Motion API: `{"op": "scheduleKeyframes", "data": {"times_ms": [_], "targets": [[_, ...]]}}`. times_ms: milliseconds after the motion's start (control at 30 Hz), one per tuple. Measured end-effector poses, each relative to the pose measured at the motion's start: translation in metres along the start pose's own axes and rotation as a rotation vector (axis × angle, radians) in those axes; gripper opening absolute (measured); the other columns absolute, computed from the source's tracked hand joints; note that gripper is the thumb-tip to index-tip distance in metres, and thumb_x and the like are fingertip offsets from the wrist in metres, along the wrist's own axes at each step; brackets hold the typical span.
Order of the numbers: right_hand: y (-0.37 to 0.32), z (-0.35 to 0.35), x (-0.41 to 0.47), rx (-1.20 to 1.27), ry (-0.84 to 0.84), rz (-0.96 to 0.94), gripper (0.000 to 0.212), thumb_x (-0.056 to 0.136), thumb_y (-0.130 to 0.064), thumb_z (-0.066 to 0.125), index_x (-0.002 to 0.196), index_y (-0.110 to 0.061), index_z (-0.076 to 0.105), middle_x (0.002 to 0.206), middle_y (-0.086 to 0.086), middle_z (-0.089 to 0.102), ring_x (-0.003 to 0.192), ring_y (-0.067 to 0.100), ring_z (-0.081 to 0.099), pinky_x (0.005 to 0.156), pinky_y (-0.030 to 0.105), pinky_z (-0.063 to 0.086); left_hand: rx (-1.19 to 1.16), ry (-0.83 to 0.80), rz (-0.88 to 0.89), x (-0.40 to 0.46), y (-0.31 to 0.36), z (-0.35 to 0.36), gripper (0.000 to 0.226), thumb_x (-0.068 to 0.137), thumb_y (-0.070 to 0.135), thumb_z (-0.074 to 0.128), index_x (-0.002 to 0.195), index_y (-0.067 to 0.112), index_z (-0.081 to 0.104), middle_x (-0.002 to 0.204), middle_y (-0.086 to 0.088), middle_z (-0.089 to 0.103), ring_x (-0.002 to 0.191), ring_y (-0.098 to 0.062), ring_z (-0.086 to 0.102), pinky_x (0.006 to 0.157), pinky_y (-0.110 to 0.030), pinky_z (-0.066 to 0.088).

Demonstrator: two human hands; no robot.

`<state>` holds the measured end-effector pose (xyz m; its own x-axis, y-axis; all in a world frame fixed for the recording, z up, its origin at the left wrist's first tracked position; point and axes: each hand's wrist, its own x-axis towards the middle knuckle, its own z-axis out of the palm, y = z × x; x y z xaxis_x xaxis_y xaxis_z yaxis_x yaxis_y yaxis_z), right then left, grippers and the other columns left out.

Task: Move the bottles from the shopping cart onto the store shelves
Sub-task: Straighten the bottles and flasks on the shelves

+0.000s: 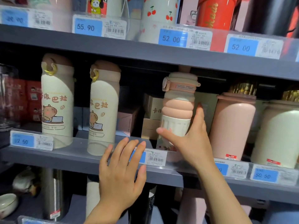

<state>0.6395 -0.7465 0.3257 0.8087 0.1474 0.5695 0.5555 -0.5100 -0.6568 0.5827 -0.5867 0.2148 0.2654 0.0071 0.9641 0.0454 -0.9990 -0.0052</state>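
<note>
Bottle (178, 109), pink w/ ribbed middle, cream base and beige lid, stands upright at front edge of middle shelf (80, 159), roughly centre. Right hand (191, 139) wraps its lower part: thumb across the front, fingers round the right side, grip closed on it. Left hand (123, 168) hovers flat w/ fingers spread, grip wide and holding nothing, over the shelf's front lip just left of a blue price tag (148, 156). Two cream capybara flasks (56, 101) stand toward the shelf's left end; a pink flask (233, 126) is just beside the bottle on the right. Upper shelf (145, 52) carries more bottles and price tags.
</note>
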Motion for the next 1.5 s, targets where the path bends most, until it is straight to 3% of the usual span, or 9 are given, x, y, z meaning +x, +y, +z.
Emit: {"op": "scheduleKeyframes", "data": {"times_ms": [100,467,667,767,867,1033,1133,1233,1500], "targets": [[-0.005,0.011,0.0,-0.186,0.049,0.013,0.126,0.055,-0.069,0.077,0.146,-0.025,0.003,0.14,0.005,0.033,0.126,0.029,0.044,0.092,0.044,0.046,-0.014,0.012,0.012,-0.001,-0.003,0.002,0.049,0.088,0.032,0.042,0.135,0.02,0.047,0.13,-0.003,0.06,0.128,-0.023,0.045,0.108,-0.046,0.029],[0.003,0.013,0.002,-0.086,0.111,-0.039,0.106,0.059,-0.054,0.081,0.139,-0.021,0.021,0.126,0.004,0.053,0.105,0.03,0.057,0.082,0.045,0.051,-0.02,0.061,0.039,-0.003,-0.004,0.006,0.05,0.087,0.032,0.044,0.134,0.018,0.048,0.131,-0.002,0.055,0.126,-0.024,0.047,0.106,-0.046,0.031],[0.002,0.001,0.006,0.166,-0.117,-0.041,0.097,0.063,-0.032,0.079,0.14,-0.037,0.019,0.104,-0.011,0.066,0.088,0.015,0.067,0.079,0.046,0.056,-0.037,0.066,0.018,-0.002,-0.002,0.005,0.043,0.095,0.033,0.035,0.133,0.018,0.05,0.124,-0.005,0.065,0.126,-0.024,0.048,0.106,-0.043,0.03],[-0.004,0.002,0.003,0.14,-0.153,-0.026,0.084,0.065,-0.046,0.076,0.132,-0.038,0.026,0.109,-0.011,0.062,0.091,0.014,0.064,0.081,0.047,0.055,-0.036,0.045,0.017,-0.002,-0.002,0.004,0.045,0.099,0.037,0.026,0.134,0.018,0.048,0.125,-0.006,0.065,0.126,-0.024,0.048,0.104,-0.045,0.032],[-0.007,0.01,0.001,-0.026,-0.054,-0.007,0.11,0.046,-0.075,0.072,0.135,-0.034,0.022,0.129,-0.006,0.048,0.107,0.019,0.056,0.085,0.047,0.051,-0.028,0.045,0.023,-0.002,-0.003,0.004,0.046,0.1,0.037,0.026,0.134,0.018,0.048,0.126,-0.006,0.064,0.126,-0.024,0.047,0.104,-0.045,0.032],[-0.003,0.009,0.004,-0.002,-0.022,-0.035,0.106,0.055,-0.058,0.082,0.137,-0.029,0.021,0.118,-0.005,0.059,0.099,0.021,0.061,0.081,0.04,0.052,-0.024,0.059,0.038,-0.001,-0.004,0.005,0.045,0.1,0.038,0.026,0.134,0.018,0.048,0.126,-0.005,0.065,0.126,-0.023,0.048,0.104,-0.045,0.032],[-0.002,0.004,0.006,0.073,-0.125,-0.045,0.084,0.064,-0.042,0.083,0.129,-0.031,0.031,0.104,-0.012,0.063,0.09,0.009,0.063,0.075,0.031,0.054,-0.024,0.071,0.04,-0.002,-0.004,0.007,0.045,0.099,0.037,0.027,0.134,0.018,0.049,0.125,-0.006,0.065,0.125,-0.024,0.048,0.103,-0.045,0.033],[-0.003,0.004,0.009,0.201,-0.206,-0.015,0.076,0.063,-0.034,0.086,0.123,-0.031,0.04,0.103,-0.013,0.065,0.091,0.006,0.065,0.081,0.035,0.057,-0.024,0.088,0.04,-0.002,-0.003,0.008,0.044,0.099,0.037,0.028,0.133,0.017,0.05,0.125,-0.006,0.066,0.125,-0.024,0.048,0.102,-0.045,0.034],[-0.013,0.018,0.007,0.191,-0.19,-0.051,0.081,0.066,-0.042,0.084,0.129,-0.032,0.033,0.109,-0.014,0.061,0.096,0.007,0.063,0.085,0.038,0.055,-0.013,0.064,0.045,-0.002,-0.005,0.007,0.045,0.099,0.037,0.028,0.134,0.017,0.05,0.127,-0.006,0.065,0.126,-0.024,0.048,0.102,-0.046,0.034]]}}
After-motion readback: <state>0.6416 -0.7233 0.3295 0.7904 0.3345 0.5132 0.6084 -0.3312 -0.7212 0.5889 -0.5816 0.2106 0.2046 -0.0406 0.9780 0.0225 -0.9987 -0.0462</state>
